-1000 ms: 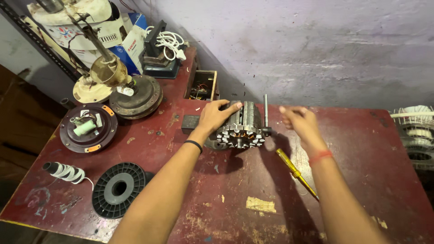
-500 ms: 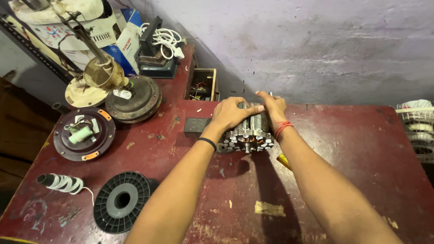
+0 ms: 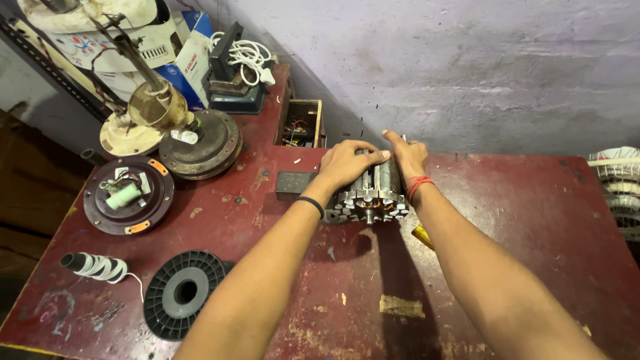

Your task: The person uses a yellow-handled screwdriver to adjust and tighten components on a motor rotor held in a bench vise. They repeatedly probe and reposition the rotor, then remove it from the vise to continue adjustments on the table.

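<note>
My right hand point(image 3: 408, 157) has come in from the open bench, where it hovered a moment ago well off to the side, and now rests on the far right of the motor stator point(image 3: 373, 193), so both hands are on it together. My left hand point(image 3: 347, 163) has stayed where it was, draped over the top left of the stator with the fingers curled across its slotted steel stack; its grip is closed on the core. The right hand presses flat against the core's side, thumb up, though from this angle I cannot tell whether its fingers wrap behind or only lean on it. With both hands on it, the stator is now braced on both sides rather than steadied by one hand alone. It sits on the red workbench point(image 3: 533, 220) directly under my palms, copper windings showing at its near face. Just below my right wrist, partly hidden by the forearm, lies a yellow-handled screwdriver point(image 3: 423, 237). Beside my left wrist is a small dark block point(image 3: 293, 185), and beyond my left knuckles an open wooden box point(image 3: 300, 123) of small parts. Farther left of my left forearm sit a round fan motor housing point(image 3: 130, 195) and a black empty spool point(image 3: 183, 293).
</note>
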